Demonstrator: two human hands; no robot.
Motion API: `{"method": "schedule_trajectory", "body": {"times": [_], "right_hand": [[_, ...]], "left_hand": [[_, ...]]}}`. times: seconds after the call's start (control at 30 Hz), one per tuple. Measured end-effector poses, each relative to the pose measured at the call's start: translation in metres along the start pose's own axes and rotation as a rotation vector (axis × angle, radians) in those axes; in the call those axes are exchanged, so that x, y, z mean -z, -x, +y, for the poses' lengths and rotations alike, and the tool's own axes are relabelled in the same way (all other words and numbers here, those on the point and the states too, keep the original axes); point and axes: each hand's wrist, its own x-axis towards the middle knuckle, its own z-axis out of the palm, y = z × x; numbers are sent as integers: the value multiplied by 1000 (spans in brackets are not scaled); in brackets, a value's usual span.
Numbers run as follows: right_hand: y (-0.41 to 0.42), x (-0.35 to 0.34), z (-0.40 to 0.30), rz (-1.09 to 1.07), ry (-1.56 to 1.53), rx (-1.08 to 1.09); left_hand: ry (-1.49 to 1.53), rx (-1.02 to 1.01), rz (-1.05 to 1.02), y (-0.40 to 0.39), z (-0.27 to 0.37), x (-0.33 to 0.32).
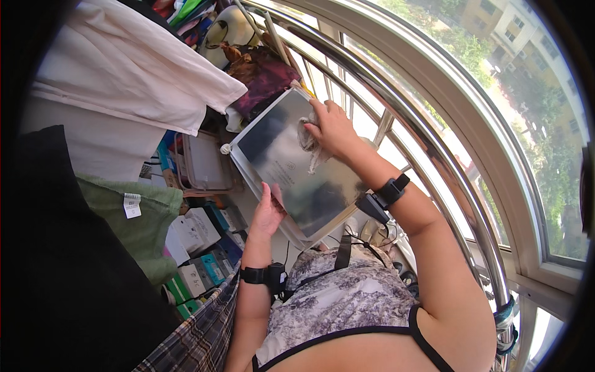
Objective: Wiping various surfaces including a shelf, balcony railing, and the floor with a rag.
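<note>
A rectangular glossy panel (297,186) in a pale frame lies tilted before me. It mirrors light and bears a small printed mark. My right hand (332,128) presses a crumpled, greyish, thin cloth (307,135) against its upper right part. At the panel's left edge is my left hand (269,214), thumb up and fingers at the glossy surface. Whether those fingers grip the edge is unclear. A white knob (225,149) sticks out at the frame's left corner.
A metal railing (418,139) curves along the window (525,139) on the right. White cloth (139,69), a green garment (135,228) and black fabric (60,260) hang at left. Below are several shoe boxes (195,232) and a clear plastic bin (207,162). Shoes (372,230) stand near my feet.
</note>
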Motion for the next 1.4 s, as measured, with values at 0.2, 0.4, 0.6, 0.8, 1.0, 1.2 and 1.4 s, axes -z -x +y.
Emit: {"method": "schedule_trajectory", "body": {"times": [0.2,0.4,0.6,0.8,1.0,1.2,1.4], "right_hand": [[46,34,10,-173,-400,26],[43,38,28,-105,-525,10],[26,41,44,31,-1086,-369],[11,0,42,191,-571,-95],[13,-54,32,-197,262,135],[-42,-115,29,-113,77,227],[-38,-172,-51,-179,-65,282]], "left_hand": [[23,-103,-77,4,9,-15],[-29,-134,-90,13,28,-20],[5,-330,-2,63,58,26],[78,-490,253,114,69,60],[106,-517,496,139,48,69],[33,-561,642,183,32,-1],[6,-604,725,188,22,5]]}}
